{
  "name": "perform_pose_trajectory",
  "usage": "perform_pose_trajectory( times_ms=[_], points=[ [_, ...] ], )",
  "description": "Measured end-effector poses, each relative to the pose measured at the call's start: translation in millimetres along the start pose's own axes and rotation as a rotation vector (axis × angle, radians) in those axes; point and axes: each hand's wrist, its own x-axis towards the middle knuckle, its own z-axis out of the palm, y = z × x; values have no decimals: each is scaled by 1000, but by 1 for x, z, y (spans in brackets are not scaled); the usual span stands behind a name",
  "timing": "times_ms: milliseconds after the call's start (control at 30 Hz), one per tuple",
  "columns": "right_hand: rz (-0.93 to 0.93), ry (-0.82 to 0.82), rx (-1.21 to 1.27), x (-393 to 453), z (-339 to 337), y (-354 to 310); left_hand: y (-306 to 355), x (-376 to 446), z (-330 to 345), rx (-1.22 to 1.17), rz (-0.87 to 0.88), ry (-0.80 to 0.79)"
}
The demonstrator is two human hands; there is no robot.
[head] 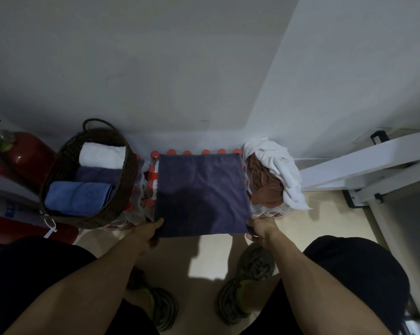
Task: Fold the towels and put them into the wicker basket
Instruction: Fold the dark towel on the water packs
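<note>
Both forearms reach out from the lap, and each of the hands grips a near corner of the dark purple towel (200, 194): the left hand (149, 232) pinches the near-left corner with the thumb on top, the right hand (260, 229) clasps the near-right corner. Holding the two corners apart keeps the cloth taut and flat, which is probably why it lies so squarely spread over the pack of red-capped bottles (153, 175) that serves as a work surface (there is no tabletop here). From this hold the next fold could be drawn up evenly, I judge.

To the left, just beside the bottles, stands the wicker basket (129, 180), already holding a white folded towel (102, 155), a dark one and a blue folded towel (79, 197) side by side, with little room left. On the right a heap of unfolded towels (274, 175), white and rust-coloured, lies within reach. A red fire extinguisher (26, 153) lies beyond the basket.
</note>
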Motion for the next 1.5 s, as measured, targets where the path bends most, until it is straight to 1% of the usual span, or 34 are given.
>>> perform_pose_trajectory(
  times_ms=[100, 200, 233, 300, 367, 467, 533, 600, 633, 700, 800, 833, 900, 967, 1067, 1167, 1200, 1267, 1300, 1367, 1400, 1467, 1500],
  points=[
    [21, -24, 1, 2, -2, 2, 1, 0, -2, -10, 63, 44],
    [78, -54, 20, 4, -5, 5, 3, -3, -3, -136, 52, 1],
    [90, -67, 24, 4, -7, 5, 4, -4, -3, -140, 44, -6],
    [118, -108, 5, 5, -10, 3, 7, -7, -4, -70, 37, 3],
    [159, -161, -74, 2, -11, 1, 12, -12, -5, 41, 19, 47],
    [183, -226, -290, -7, -12, -6, 25, -14, -7, 327, 78, 126],
    [133, -257, -436, -15, -14, -17, 37, -19, -7, 390, 138, 140],
    [37, -287, -551, -22, -17, -30, 50, -24, -9, 418, 194, 81],
    [-8, -308, -556, -25, -19, -36, 56, -27, -10, 429, 212, 35],
    [-56, -346, -474, -31, -21, -45, 66, -35, -13, 421, 219, -35],
    [-100, -429, -269, -39, -25, -57, 80, -43, -15, 272, 203, -181],
    [-116, -464, -171, -39, -26, -61, 84, -43, -16, 206, 215, -201],
    [-161, -490, 16, -37, -27, -69, 93, -40, -15, 49, 274, -181],
    [-216, -474, 175, -30, -26, -78, 102, -35, -13, -109, 345, -163],
    [-240, -424, 369, -16, -20, -91, 116, -29, -7, -192, 404, -227],
    [-264, -411, 413, 0, -10, -101, 127, -17, 6, -221, 437, -274],
    [-271, -399, 406, 8, -5, -104, 128, -11, 12, -145, 490, -252],
    [-289, -319, 343, 23, 5, -109, 128, 1, 23, 204, 656, -125],
    [-303, -261, 286, 30, 10, -111, 126, 7, 28, 356, 717, -36],
    [-371, -116, 105, 46, 18, -114, 126, 21, 33, 515, 777, 141],
    [-432, -38, -5, 52, 20, -115, 127, 26, 33, 585, 809, 203],
    [-547, 117, -186, 65, 21, -115, 131, 34, 30, 705, 860, 269],
    [-592, 161, -198, 67, 20, -115, 134, 38, 29, 707, 867, 278]
  ],
)
